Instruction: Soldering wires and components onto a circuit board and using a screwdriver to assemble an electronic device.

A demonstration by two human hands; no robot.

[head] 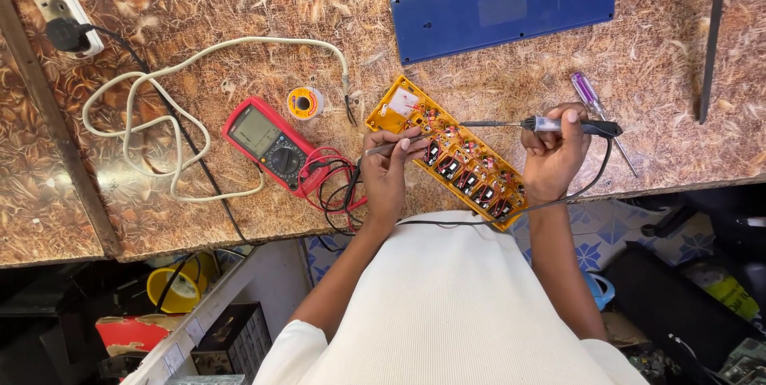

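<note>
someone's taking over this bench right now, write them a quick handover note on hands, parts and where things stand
Left hand: holds a thin metal probe, its tip at the yellow board.
Right hand: grips the soldering iron, tip over the board's upper half.
Board lies open at the table edge; blue cover set aside above.
Red multimeter, solder spool to the left; purple screwdriver to the right.
Done: cover off. Left: I cannot tell which joints are finished; cover not back on.
</note>
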